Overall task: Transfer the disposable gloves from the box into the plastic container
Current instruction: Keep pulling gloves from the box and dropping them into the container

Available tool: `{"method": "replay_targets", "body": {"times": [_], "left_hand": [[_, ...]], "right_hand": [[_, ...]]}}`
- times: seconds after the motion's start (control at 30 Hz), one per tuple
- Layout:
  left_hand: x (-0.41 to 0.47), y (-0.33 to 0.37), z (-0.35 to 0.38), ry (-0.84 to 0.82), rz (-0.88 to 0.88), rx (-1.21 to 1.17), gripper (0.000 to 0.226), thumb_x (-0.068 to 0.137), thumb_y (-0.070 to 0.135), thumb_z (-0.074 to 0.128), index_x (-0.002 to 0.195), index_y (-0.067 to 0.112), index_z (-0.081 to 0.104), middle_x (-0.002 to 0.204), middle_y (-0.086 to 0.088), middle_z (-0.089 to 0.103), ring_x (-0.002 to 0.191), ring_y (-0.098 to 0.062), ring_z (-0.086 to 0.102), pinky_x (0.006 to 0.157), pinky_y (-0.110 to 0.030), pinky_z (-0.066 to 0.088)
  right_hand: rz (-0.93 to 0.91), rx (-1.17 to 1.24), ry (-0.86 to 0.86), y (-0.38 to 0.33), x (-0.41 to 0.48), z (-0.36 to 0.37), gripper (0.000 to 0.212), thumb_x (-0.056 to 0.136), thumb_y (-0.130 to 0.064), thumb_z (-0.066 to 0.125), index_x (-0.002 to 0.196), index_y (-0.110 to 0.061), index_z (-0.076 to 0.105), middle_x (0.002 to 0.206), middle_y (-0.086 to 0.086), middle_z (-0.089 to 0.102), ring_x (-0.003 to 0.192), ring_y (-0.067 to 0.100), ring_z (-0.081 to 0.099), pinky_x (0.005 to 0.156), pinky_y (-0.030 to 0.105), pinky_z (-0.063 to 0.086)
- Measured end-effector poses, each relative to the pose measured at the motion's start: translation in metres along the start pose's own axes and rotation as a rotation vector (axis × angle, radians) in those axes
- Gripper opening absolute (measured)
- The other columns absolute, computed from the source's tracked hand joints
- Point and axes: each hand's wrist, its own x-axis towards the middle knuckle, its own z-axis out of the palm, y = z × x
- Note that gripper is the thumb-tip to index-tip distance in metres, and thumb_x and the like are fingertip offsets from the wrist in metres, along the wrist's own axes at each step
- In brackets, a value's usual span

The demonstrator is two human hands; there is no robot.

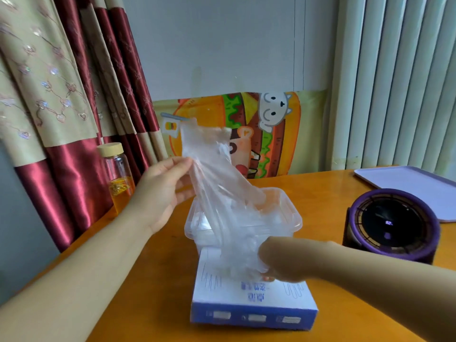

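Note:
A white and blue glove box [254, 302] lies on the orange table near me. Directly behind it stands a clear plastic container [294, 218] with some thin clear gloves inside. My left hand [160, 191] pinches a bunch of clear disposable gloves [212, 174] and holds it up above the container. The bunch trails down to the box top. There my right hand [278, 262] grips the lower end of the gloves at the box opening. My right arm comes in from the right.
A glass bottle [119, 178] with a cork lid and orange liquid stands at the left table edge by the curtain. A purple and black round device [389, 223] sits right of the container. A pale tray [417, 186] lies at the far right.

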Motion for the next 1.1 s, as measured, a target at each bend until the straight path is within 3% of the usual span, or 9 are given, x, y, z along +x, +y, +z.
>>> {"method": "replay_targets", "body": {"times": [0.17,0.23,0.33,0.47,0.63,0.77,0.9,1.0,1.1], "left_hand": [[0.011,0.018,-0.008,0.060,0.137,-0.041,0.017,0.097,0.016,0.050,0.085,0.020,0.061,0.075,0.012,0.071,0.071,-0.003,0.067,0.061,-0.022,0.053],[0.013,0.016,-0.010,0.047,0.140,0.017,0.017,0.098,0.016,0.050,0.086,0.019,0.062,0.076,0.011,0.071,0.071,-0.003,0.067,0.062,-0.022,0.054],[0.017,0.008,-0.014,0.022,0.091,0.080,0.017,0.098,0.017,0.049,0.089,0.016,0.063,0.084,0.004,0.070,0.077,-0.008,0.066,0.064,-0.025,0.054],[0.024,0.000,-0.014,-0.032,-0.022,0.122,0.019,0.100,0.017,0.046,0.092,0.014,0.064,0.084,0.002,0.069,0.079,-0.012,0.065,0.070,-0.030,0.052],[0.034,-0.001,-0.005,-0.144,-0.104,0.163,0.020,0.101,0.016,0.044,0.094,0.012,0.062,0.085,0.000,0.070,0.077,-0.012,0.067,0.070,-0.032,0.057],[0.040,0.003,0.001,-0.274,-0.153,0.152,0.024,0.101,0.018,0.043,0.112,0.004,0.060,0.097,-0.007,0.068,0.086,-0.018,0.066,0.082,-0.039,0.056],[0.044,0.003,0.008,-0.371,-0.219,0.148,0.029,0.101,0.019,0.041,0.116,0.005,0.061,0.108,-0.010,0.068,0.102,-0.025,0.064,0.094,-0.045,0.050],[0.047,0.004,0.013,-0.428,-0.253,0.116,0.031,0.096,0.020,0.045,0.119,0.010,0.062,0.117,-0.013,0.066,0.114,-0.030,0.060,0.104,-0.051,0.043],[0.054,0.003,0.011,-0.426,-0.269,0.118,0.037,0.090,0.031,0.049,0.121,0.014,0.062,0.118,-0.007,0.067,0.113,-0.026,0.062,0.105,-0.053,0.041]], "right_hand": [[-0.022,0.033,-0.003,-0.001,0.003,0.002,0.039,0.092,-0.035,0.058,0.120,-0.009,0.057,0.112,0.005,0.061,0.090,0.015,0.055,0.077,0.019,0.042],[-0.014,0.102,0.005,0.007,-0.002,-0.012,0.054,0.082,-0.044,0.068,0.126,-0.017,0.053,0.120,-0.001,0.059,0.103,0.014,0.055,0.090,0.023,0.046],[-0.004,0.179,-0.011,0.019,-0.016,-0.043,0.076,0.075,-0.053,0.071,0.140,-0.028,0.040,0.134,-0.012,0.050,0.121,0.011,0.049,0.105,0.027,0.039],[-0.033,0.305,0.098,0.030,-0.030,-0.082,0.065,0.076,-0.049,0.068,0.135,-0.035,0.044,0.123,-0.016,0.056,0.107,0.002,0.058,0.093,0.020,0.047],[-0.071,0.310,0.462,0.032,-0.034,-0.119,0.033,0.082,-0.044,0.065,0.113,-0.032,0.060,0.101,-0.025,0.059,0.095,-0.006,0.060,0.079,0.008,0.047],[-0.099,0.438,0.715,0.030,-0.021,-0.142,0.009,0.089,-0.026,0.062,0.097,-0.030,0.062,0.100,-0.017,0.062,0.093,-0.001,0.061,0.075,0.009,0.047],[-0.114,0.555,0.636,0.026,-0.007,-0.158,0.012,0.089,-0.021,0.063,0.096,-0.031,0.064,0.112,-0.011,0.064,0.103,0.006,0.059,0.091,0.021,0.045],[-0.168,0.599,0.505,0.019,0.001,-0.165,0.011,0.086,-0.021,0.066,0.093,-0.030,0.066,0.099,-0.016,0.066,0.093,0.000,0.061,0.081,0.014,0.043],[-0.162,0.556,0.557,0.013,0.014,-0.173,0.021,0.083,-0.018,0.070,0.103,-0.023,0.072,0.102,-0.013,0.069,0.090,-0.001,0.065,0.075,0.007,0.047]]}}
